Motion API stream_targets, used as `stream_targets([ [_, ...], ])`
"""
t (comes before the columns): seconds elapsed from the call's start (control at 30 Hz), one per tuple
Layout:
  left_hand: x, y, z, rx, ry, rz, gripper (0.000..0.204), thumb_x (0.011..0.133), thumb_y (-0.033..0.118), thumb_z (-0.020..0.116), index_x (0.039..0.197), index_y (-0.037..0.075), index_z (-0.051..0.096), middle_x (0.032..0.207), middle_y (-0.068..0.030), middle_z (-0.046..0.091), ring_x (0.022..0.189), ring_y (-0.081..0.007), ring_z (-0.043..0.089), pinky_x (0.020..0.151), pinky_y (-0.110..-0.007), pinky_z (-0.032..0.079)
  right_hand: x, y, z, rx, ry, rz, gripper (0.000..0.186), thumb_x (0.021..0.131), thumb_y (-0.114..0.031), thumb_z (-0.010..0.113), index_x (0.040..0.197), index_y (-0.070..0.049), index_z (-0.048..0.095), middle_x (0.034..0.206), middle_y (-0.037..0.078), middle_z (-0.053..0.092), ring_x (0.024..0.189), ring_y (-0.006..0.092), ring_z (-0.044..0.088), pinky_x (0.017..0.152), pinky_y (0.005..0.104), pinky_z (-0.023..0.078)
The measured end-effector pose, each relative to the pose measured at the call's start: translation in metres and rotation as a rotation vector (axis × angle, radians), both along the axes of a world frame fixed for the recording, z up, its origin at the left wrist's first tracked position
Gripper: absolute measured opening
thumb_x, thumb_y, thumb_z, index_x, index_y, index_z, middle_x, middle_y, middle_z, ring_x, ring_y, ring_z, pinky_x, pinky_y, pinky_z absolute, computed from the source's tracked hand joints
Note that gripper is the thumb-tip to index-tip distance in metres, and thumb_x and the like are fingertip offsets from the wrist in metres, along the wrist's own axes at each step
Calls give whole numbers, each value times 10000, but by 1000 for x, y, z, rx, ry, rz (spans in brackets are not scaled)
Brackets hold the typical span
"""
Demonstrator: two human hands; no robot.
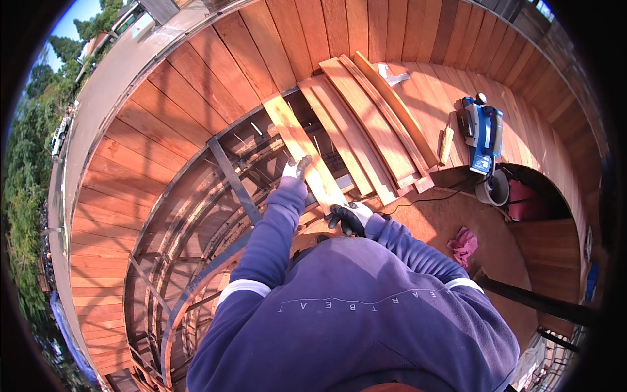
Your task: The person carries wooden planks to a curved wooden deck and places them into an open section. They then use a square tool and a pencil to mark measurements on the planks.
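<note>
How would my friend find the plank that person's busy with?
Find the big curved wooden structure, then the gap showing its dark frame. One pale plank crosses there; unlike the piled planks to its right, it has the left hand on it.

The left arm point(268, 228) reaches out toward 1 o'clock, its gloved left hand point(298, 168) farther from the body, fingers lightly bent. The right arm point(418, 251) angles inward toward 10 o'clock; the gloved right hand point(351, 217) sits close to the chest, at the left hand's 5 o'clock, dark fingers curled toward 9 o'clock.
</note>
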State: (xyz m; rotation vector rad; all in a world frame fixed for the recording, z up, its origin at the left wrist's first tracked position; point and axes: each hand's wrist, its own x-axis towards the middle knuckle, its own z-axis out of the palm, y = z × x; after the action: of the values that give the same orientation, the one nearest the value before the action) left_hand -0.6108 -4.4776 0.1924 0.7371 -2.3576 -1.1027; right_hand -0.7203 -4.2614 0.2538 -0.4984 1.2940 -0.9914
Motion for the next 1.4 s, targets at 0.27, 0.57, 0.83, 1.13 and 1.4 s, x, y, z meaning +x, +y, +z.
stream_targets([
  [0.27, -5, -7, 16, 915, -15, 316, 221, 922, 269, 629, 1103, 143, 607, 723, -28, 536, 508, -157, 515, 490, -312, 424, -11, 13, -5, 94, -46, -113, 424, 937, -440, 572, 1089, -54, 658, 746, 41, 671, 406, 94, 455, 375, 249, 337],
  [0.57, 13, -13, -57, 638, 205, 263, 347, 919, 196, 662, 650, 170, 445, 576, 7, 449, 447, -141, 392, 428, -329, 354, -2, 2, 13, 58, 76, -93, 315, 946, -347, 565, 1027, -47, 621, 759, 60, 676, 427, 133, 496, 404, 261, 388],
  [0.83, 7, 7, 7, 1056, 267, 259, 369, 906, 180, 684, 635, 186, 434, 546, 7, 420, 410, -133, 325, 399, -338, 290, -6, 4, 11, 35, 112, -94, 288, 956, -316, 547, 1025, -40, 589, 758, 69, 677, 437, 137, 518, 408, 263, 404],
  [1.13, 6, 11, 48, 1216, 184, 325, 252, 929, 134, 625, 705, 149, 511, 630, -3, 519, 442, -103, 406, 429, -261, 357, -10, 5, 12, 53, 80, -85, 310, 962, -320, 549, 1075, -35, 593, 764, 70, 683, 446, 128, 525, 413, 255, 414],
  [1.4, 6, 10, 30, 1132, 232, 257, 274, 927, 217, 641, 696, 161, 506, 579, 0, 482, 408, -121, 357, 396, -305, 298, -7, 5, 5, 39, 38, -139, 270, 953, -297, 570, 1033, -41, 604, 764, 72, 684, 449, 127, 524, 409, 253, 411],
])
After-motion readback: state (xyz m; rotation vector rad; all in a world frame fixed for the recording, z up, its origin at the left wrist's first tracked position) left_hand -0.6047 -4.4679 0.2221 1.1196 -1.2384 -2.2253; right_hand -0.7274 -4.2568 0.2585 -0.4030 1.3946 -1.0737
